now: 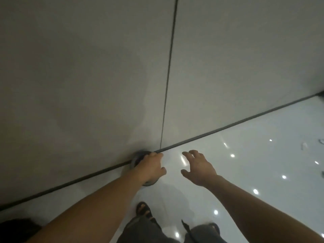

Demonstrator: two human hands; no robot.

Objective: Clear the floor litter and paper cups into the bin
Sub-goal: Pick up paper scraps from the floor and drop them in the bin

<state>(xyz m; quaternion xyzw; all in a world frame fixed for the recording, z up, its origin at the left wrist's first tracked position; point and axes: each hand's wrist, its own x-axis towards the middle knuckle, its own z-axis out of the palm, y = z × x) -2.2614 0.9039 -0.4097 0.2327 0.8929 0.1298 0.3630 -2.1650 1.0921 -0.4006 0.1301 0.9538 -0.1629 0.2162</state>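
Note:
A round grey bin [136,156] stands on the floor against the base of the wall, seen from straight above. My left hand [150,166] hangs over its mouth and hides most of it, fingers curled downward. Whether that hand holds anything or touches the rim is hidden. My right hand [199,168] hovers to the right of the bin, palm down, fingers spread and empty. Small pale bits of litter [304,146] lie on the floor far to the right.
A plain wall [87,76] with a dark vertical seam fills the upper view, and a dark strip runs along its foot. The glossy white floor [245,163] reflects ceiling lights. My sandalled feet [144,209] stand just below the bin. Dark objects sit at the right edge.

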